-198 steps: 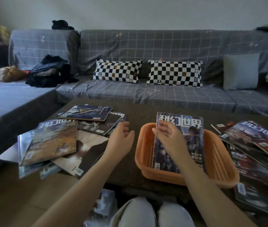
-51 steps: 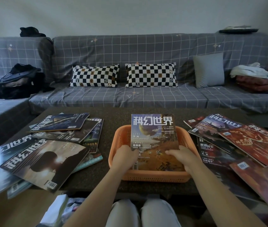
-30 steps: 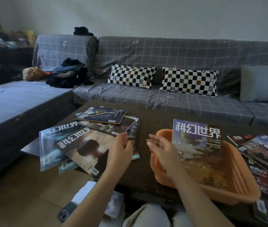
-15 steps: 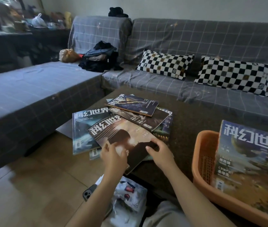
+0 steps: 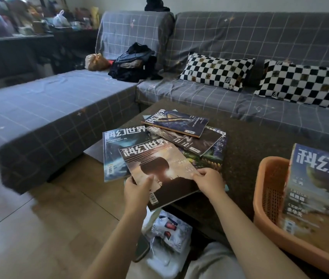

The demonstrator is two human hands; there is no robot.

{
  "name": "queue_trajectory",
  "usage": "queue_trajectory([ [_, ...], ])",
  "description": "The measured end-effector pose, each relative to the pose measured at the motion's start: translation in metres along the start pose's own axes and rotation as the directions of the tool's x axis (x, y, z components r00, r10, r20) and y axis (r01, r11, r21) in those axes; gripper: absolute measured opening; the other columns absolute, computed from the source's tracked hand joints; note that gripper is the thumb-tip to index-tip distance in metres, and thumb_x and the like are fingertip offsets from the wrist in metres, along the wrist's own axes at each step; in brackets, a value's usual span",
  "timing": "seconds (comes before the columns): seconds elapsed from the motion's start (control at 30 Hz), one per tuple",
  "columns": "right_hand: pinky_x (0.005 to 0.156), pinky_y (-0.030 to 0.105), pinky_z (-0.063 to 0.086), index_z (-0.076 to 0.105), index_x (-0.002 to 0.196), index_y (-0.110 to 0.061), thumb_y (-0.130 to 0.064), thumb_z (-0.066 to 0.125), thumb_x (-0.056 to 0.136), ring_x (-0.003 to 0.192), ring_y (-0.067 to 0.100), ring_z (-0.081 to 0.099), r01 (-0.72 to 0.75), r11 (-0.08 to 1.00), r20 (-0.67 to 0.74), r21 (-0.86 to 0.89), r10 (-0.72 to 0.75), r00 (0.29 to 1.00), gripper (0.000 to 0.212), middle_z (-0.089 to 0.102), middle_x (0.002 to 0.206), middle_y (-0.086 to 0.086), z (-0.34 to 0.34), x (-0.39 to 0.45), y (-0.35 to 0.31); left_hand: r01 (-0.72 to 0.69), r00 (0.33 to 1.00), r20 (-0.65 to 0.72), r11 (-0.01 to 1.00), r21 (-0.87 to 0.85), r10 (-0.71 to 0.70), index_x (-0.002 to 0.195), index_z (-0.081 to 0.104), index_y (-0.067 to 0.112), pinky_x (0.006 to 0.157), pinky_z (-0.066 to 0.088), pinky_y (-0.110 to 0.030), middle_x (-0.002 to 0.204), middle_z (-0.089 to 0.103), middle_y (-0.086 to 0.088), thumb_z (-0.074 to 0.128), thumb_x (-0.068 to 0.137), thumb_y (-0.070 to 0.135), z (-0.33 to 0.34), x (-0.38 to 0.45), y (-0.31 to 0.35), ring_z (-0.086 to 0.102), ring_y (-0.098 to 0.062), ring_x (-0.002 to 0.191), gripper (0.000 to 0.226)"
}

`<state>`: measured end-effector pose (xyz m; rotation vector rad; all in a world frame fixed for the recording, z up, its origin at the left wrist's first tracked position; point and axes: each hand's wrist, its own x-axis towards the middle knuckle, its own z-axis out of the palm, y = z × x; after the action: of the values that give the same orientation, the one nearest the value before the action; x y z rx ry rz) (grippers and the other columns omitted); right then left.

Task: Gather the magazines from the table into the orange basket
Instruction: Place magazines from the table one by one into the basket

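A brown-covered magazine with a dark silhouette [image 5: 159, 168] lies on top of a spread of several magazines [image 5: 181, 135] at the dark table's left end. My left hand [image 5: 137, 188] grips its near left corner, thumb on the cover. My right hand [image 5: 208, 181] pinches its near right edge. The magazine's near end sticks out past the table edge. The orange basket [image 5: 270, 190] stands at the right, with a magazine [image 5: 316, 198] leaning inside it and rising above the rim.
The dark table [image 5: 246, 158] runs right; a grey checked sofa [image 5: 240, 47] wraps behind and to the left. Two chequered pillows [image 5: 216, 70] lie on it, and a dark bag [image 5: 135, 65]. On the floor under the table edge lie a plastic packet [image 5: 169, 236] and a phone [image 5: 141, 248].
My view has swung left and the basket has slid to the right edge. Both hands have closed on the brown magazine's near edge, which has shifted slightly toward me.
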<state>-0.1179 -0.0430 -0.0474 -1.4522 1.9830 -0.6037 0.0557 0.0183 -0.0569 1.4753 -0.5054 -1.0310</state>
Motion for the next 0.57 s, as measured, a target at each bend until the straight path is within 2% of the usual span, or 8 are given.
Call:
queue_trajectory([
  [0.1, 0.064, 0.027, 0.041, 0.060, 0.108, -0.016, -0.028, 0.064, 0.084, 0.077, 0.010, 0.048, -0.045, 0.986, 0.052, 0.161, 0.037, 0.998, 0.027, 0.057, 0.092, -0.003, -0.001, -0.012, 0.004, -0.001, 1.000, 0.028, 1.000, 0.001, 0.001, 0.123, 0.050, 0.007, 0.072, 0.057, -0.035, 0.106, 0.067, -0.012, 0.066, 0.088, 0.011, -0.013, -0.007, 0.002, 0.069, -0.026, 0.090, 0.038],
  [0.2, 0.053, 0.025, 0.037, 0.055, 0.101, -0.016, -0.022, 0.068, 0.082, 0.072, 0.010, 0.051, -0.158, 0.931, 0.155, 0.328, 0.111, 0.982, 0.024, 0.055, 0.086, -0.002, -0.003, -0.026, 0.002, -0.040, 0.998, 0.053, 0.999, 0.013, 0.039, 0.123, 0.051, 0.010, 0.079, 0.058, -0.043, 0.106, 0.067, -0.010, 0.064, 0.090, 0.014, -0.026, -0.020, 0.005, 0.069, -0.025, 0.091, 0.036],
  [0.27, 0.052, 0.025, 0.036, 0.050, 0.095, -0.018, -0.020, 0.070, 0.080, 0.072, 0.010, 0.052, -0.191, 0.893, 0.197, 0.407, 0.119, 0.973, 0.025, 0.053, 0.083, -0.004, -0.006, -0.036, 0.001, -0.068, 0.995, 0.070, 0.998, 0.003, 0.068, 0.121, 0.052, 0.011, 0.074, 0.059, -0.040, 0.103, 0.068, -0.010, 0.064, 0.090, 0.015, -0.036, -0.030, 0.008, 0.071, -0.025, 0.087, 0.034],
  [0.33, 0.054, 0.026, 0.042, 0.049, 0.095, -0.017, -0.020, 0.073, 0.079, 0.073, 0.011, 0.056, -0.191, 0.854, 0.236, 0.484, 0.083, 0.968, 0.029, 0.055, 0.085, -0.003, -0.011, -0.047, 0.002, -0.108, 0.990, 0.087, 0.994, -0.002, 0.108, 0.120, 0.054, 0.012, 0.070, 0.060, -0.038, 0.101, 0.070, -0.009, 0.065, 0.089, 0.015, -0.045, -0.039, 0.012, 0.072, -0.024, 0.084, 0.033],
  [0.4, 0.068, 0.036, 0.054, 0.056, 0.100, -0.010, -0.017, 0.074, 0.077, 0.082, 0.021, 0.064, -0.219, 0.785, 0.297, 0.579, 0.046, 0.954, 0.031, 0.064, 0.092, 0.006, -0.019, -0.058, 0.004, -0.142, 0.983, 0.112, 0.989, -0.032, 0.145, 0.116, 0.056, 0.014, 0.063, 0.060, -0.033, 0.098, 0.072, -0.009, 0.066, 0.089, 0.016, -0.052, -0.048, 0.020, 0.073, -0.022, 0.079, 0.029],
  [0.43, 0.074, 0.040, 0.055, 0.059, 0.103, -0.007, -0.015, 0.074, 0.077, 0.086, 0.025, 0.066, -0.231, 0.743, 0.323, 0.628, 0.021, 0.946, 0.031, 0.068, 0.093, 0.010, -0.024, -0.063, 0.004, -0.158, 0.978, 0.128, 0.986, -0.054, 0.164, 0.115, 0.057, 0.015, 0.058, 0.059, -0.029, 0.097, 0.072, -0.009, 0.066, 0.089, 0.016, -0.054, -0.053, 0.024, 0.074, -0.021, 0.076, 0.028],
  [0.5, 0.072, 0.039, 0.056, 0.062, 0.105, -0.008, -0.012, 0.071, 0.078, 0.087, 0.028, 0.068, -0.224, 0.677, 0.352, 0.701, -0.055, 0.934, 0.028, 0.072, 0.092, 0.012, -0.037, -0.073, 0.005, -0.197, 0.964, 0.168, 0.977, -0.075, 0.207, 0.116, 0.057, 0.017, 0.055, 0.057, -0.026, 0.098, 0.072, -0.009, 0.066, 0.089, 0.016, -0.055, -0.063, 0.034, 0.073, -0.021, 0.076, 0.028],
  [0.57, 0.068, 0.036, 0.056, 0.064, 0.105, -0.011, -0.014, 0.071, 0.079, 0.086, 0.029, 0.070, -0.199, 0.638, 0.361, 0.744, -0.133, 0.923, 0.027, 0.073, 0.093, 0.012, -0.052, -0.083, 0.005, -0.235, 0.942, 0.226, 0.969, -0.078, 0.247, 0.112, 0.058, 0.022, 0.059, 0.058, -0.028, 0.101, 0.072, -0.009, 0.065, 0.089, 0.018, -0.051, -0.073, 0.045, 0.073, -0.024, 0.081, 0.025],
])
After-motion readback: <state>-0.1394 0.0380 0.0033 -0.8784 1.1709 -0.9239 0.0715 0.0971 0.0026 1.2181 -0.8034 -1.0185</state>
